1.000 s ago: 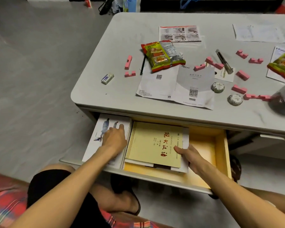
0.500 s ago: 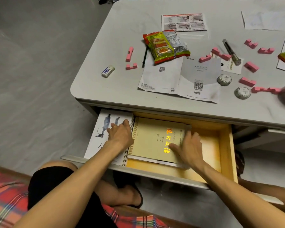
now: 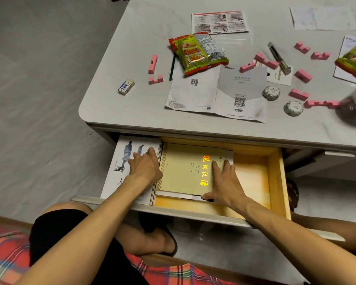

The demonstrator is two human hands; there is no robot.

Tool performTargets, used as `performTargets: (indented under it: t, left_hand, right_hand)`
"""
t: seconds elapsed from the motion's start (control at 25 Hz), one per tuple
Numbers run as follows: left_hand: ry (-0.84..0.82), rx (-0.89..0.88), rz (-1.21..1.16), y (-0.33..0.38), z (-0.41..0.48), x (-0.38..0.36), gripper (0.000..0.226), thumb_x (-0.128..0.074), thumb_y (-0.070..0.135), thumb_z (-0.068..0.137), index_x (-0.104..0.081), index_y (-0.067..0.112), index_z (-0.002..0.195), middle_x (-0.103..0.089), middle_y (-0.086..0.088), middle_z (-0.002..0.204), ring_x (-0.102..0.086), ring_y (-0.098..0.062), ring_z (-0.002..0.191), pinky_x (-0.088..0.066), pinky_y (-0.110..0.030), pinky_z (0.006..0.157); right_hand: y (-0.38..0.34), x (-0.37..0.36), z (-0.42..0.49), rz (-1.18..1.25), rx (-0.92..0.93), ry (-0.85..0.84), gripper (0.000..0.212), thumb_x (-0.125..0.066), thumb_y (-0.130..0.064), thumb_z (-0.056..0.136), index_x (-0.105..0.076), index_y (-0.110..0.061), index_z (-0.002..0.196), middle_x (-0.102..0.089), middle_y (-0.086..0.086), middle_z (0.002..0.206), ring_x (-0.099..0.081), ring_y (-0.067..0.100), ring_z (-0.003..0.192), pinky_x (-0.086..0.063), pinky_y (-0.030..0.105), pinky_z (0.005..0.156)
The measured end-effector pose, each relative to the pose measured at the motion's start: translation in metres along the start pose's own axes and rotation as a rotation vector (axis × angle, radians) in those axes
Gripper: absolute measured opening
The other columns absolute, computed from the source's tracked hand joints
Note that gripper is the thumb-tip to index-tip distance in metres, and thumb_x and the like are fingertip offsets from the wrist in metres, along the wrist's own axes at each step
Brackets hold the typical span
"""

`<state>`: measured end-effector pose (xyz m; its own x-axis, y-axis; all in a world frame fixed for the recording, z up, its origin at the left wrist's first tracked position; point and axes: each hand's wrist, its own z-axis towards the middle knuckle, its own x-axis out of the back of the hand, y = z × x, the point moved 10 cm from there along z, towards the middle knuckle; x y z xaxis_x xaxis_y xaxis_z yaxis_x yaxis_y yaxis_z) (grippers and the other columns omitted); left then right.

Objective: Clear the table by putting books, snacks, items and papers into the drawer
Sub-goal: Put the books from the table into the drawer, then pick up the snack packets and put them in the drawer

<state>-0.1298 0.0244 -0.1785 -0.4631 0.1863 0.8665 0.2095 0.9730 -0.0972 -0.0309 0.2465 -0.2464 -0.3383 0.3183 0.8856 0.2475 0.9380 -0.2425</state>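
Note:
The wooden drawer (image 3: 274,177) stands pulled out under the grey table (image 3: 115,103). A white book (image 3: 121,159) lies at its left side, a yellow book (image 3: 185,169) beside it on top of another white one. My left hand (image 3: 145,167) rests flat on the white book's right edge. My right hand (image 3: 224,182) presses flat on the yellow book's right side, thumb at its near corner. On the table lie a snack bag (image 3: 197,52), a second snack bag (image 3: 353,60), folded papers (image 3: 214,91), a leaflet (image 3: 219,22) and several pink blocks (image 3: 153,63).
An eraser (image 3: 126,86), a pencil (image 3: 172,66), a dark pen-like tube (image 3: 277,57), two round wrapped pieces (image 3: 271,92) and a blurred dark plastic bag (image 3: 353,108) also lie on the table. The drawer's right part is bare wood. My knees and a plaid cushion (image 3: 6,254) are below.
My right hand moved from the yellow book's right edge onto its cover, and the book slid left and deeper into the drawer. My left hand stayed on the white book.

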Motion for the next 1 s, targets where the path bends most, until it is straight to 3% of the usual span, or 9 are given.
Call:
performTargets:
  t: [0.12, 0.24, 0.36, 0.56, 0.72, 0.84, 1.0]
  left_hand:
    - [-0.004, 0.006, -0.009, -0.001, 0.003, -0.001, 0.06, -0.063, 0.032, 0.084, -0.035, 0.003, 0.129, -0.061, -0.019, 0.118, -0.048, -0.038, 0.116, -0.047, -0.045, 0.092]
    - [-0.006, 0.003, -0.022, -0.003, 0.003, 0.001, 0.061, -0.062, 0.037, 0.086, -0.035, 0.004, 0.131, -0.059, -0.019, 0.123, -0.048, -0.037, 0.118, -0.046, -0.043, 0.092]
    - [-0.035, -0.002, -0.034, -0.004, 0.001, 0.003, 0.065, -0.059, 0.043, 0.089, -0.035, 0.005, 0.134, -0.055, -0.019, 0.133, -0.049, -0.036, 0.122, -0.044, -0.041, 0.094]
    - [-0.032, -0.002, -0.077, -0.006, -0.009, 0.026, 0.058, -0.051, 0.043, 0.094, -0.04, 0.011, 0.14, -0.051, -0.015, 0.142, -0.043, -0.031, 0.134, -0.031, -0.043, 0.11]
    - [0.119, -0.096, -0.255, 0.014, -0.022, 0.073, 0.038, -0.054, 0.048, 0.09, -0.06, 0.024, 0.119, -0.069, -0.004, 0.114, -0.063, -0.025, 0.106, -0.047, -0.042, 0.096]
    - [0.225, -0.181, -0.515, 0.051, -0.026, 0.119, 0.025, -0.058, 0.044, 0.089, -0.067, 0.026, 0.103, -0.072, 0.0, 0.098, -0.068, -0.021, 0.087, -0.056, -0.042, 0.084]
    - [0.342, -0.263, -0.677, 0.104, -0.011, 0.178, 0.027, -0.06, 0.032, 0.091, -0.064, 0.018, 0.114, -0.069, -0.003, 0.112, -0.065, -0.022, 0.098, -0.055, -0.043, 0.088]
  right_hand:
    - [0.009, 0.001, 0.002, 0.133, -0.047, -0.011, 0.118, -0.081, -0.063, 0.055, -0.023, -0.022, 0.15, -0.023, 0.018, 0.147, -0.026, 0.036, 0.132, -0.03, 0.04, 0.112]
    - [0.035, 0.016, 0.005, 0.381, -0.208, 0.165, 0.078, -0.076, -0.048, 0.075, -0.041, -0.017, 0.138, -0.035, 0.017, 0.139, -0.034, 0.039, 0.127, -0.033, 0.044, 0.107]
    - [0.045, 0.002, 0.008, 0.512, -0.284, 0.066, 0.063, -0.069, -0.026, 0.082, -0.041, -0.013, 0.137, -0.04, 0.017, 0.13, -0.044, 0.041, 0.123, -0.041, 0.041, 0.103]
    - [0.045, 0.024, 0.001, 0.503, -0.239, 0.014, 0.053, -0.064, -0.02, 0.085, -0.045, -0.011, 0.133, -0.044, 0.015, 0.131, -0.045, 0.034, 0.124, -0.042, 0.035, 0.099]
    - [0.029, 0.097, -0.014, 0.424, 0.0, 0.063, 0.032, -0.06, -0.019, 0.092, -0.065, -0.011, 0.123, -0.067, 0.008, 0.12, -0.062, 0.023, 0.11, -0.048, 0.03, 0.086]
    - [0.031, 0.168, -0.029, 0.456, 0.105, 0.19, 0.024, -0.06, -0.019, 0.094, -0.07, -0.013, 0.115, -0.072, 0.003, 0.11, -0.064, 0.015, 0.099, -0.048, 0.028, 0.083]
    - [0.062, 0.245, -0.024, 0.397, 0.097, 0.446, 0.026, -0.061, -0.017, 0.091, -0.068, -0.015, 0.116, -0.069, 0.005, 0.116, -0.063, 0.02, 0.104, -0.048, 0.031, 0.086]
